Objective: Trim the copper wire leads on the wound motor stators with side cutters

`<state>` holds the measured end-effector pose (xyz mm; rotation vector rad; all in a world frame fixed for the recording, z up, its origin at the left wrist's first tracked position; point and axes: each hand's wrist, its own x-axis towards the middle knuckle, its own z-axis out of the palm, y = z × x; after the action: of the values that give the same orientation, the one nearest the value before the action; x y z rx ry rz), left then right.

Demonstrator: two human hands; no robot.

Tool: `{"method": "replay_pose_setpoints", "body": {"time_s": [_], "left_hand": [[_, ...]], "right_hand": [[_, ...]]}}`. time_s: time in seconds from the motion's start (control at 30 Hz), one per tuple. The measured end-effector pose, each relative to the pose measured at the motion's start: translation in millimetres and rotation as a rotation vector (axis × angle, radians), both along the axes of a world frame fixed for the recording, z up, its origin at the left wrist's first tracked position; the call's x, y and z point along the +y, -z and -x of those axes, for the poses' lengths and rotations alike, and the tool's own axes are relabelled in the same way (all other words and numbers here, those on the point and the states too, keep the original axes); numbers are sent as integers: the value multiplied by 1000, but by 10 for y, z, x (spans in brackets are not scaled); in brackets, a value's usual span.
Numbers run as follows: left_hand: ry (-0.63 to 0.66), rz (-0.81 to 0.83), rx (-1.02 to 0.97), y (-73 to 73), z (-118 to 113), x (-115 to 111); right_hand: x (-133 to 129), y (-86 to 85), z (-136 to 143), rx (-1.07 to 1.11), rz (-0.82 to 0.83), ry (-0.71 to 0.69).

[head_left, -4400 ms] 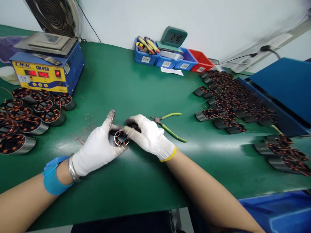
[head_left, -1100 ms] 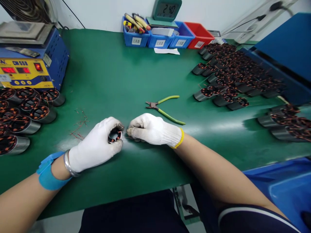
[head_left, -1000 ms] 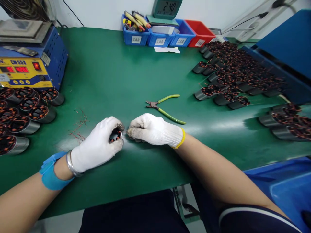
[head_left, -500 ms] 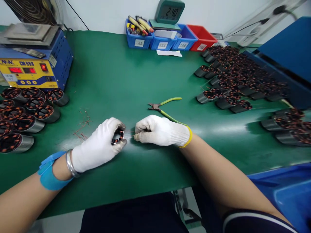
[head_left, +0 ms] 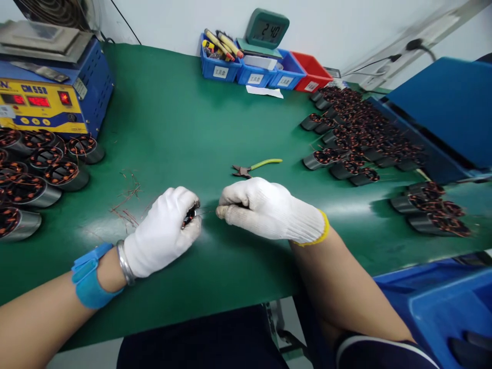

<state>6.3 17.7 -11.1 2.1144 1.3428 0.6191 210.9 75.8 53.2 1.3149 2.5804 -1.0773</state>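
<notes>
Farther from the ring (head_left: 188, 217) than before, my right hand (head_left: 269, 210) draws back, and more thin wire (head_left: 206, 210) shows between my 2 hands. That leaves the wire nearly straight, probably lightly taut. The ring shows narrower too, its hole now mostly hidden, so I judge it has turned in my grip. My left hand (head_left: 163, 228) is closed around it, low over the bench (head_left: 172, 128); my right thumb and forefinger are pinched together on the wire's far end. My hands are apart, joined only by that wire.

Beyond my left knuckles lie loose scraps (head_left: 128, 202). Just past my right hand are the pliers (head_left: 242, 171); 1 handle shows, while the other, partly in view earlier, is now covered. More rings stand on the left (head_left: 69, 177) and right (head_left: 355, 166). At the back, 3 blue bins (head_left: 220, 70) and 1 red bin (head_left: 312, 72) sit by a clock (head_left: 268, 28) reading 2:40.
</notes>
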Motion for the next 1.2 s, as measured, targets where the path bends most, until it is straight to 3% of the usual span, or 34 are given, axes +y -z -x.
{"method": "replay_pose_setpoints", "body": {"time_s": [0.17, 0.3, 0.37, 0.47, 0.67, 0.93, 1.2], "left_hand": [[-27, 0, 22, 16, -15, 5], [-31, -38, 42, 35, -32, 6], [-24, -56, 41, 44, -32, 3], [-13, -70, 19, 54, -24, -4], [25, -97, 17, 77, -3, -4], [39, 51, 47, -46, 55, 40], [76, 15, -44, 39, 51, 15]], "right_hand": [[125, 248, 52, 139, -4, 211], [257, 417, 52, 502, 497, 422], [266, 447, 75, 575, 717, 412], [196, 449, 149, 495, 860, 302], [17, 442, 239, 416, 896, 286], [-54, 501, 183, 464, 714, 308], [44, 413, 203, 381, 909, 271]]}}
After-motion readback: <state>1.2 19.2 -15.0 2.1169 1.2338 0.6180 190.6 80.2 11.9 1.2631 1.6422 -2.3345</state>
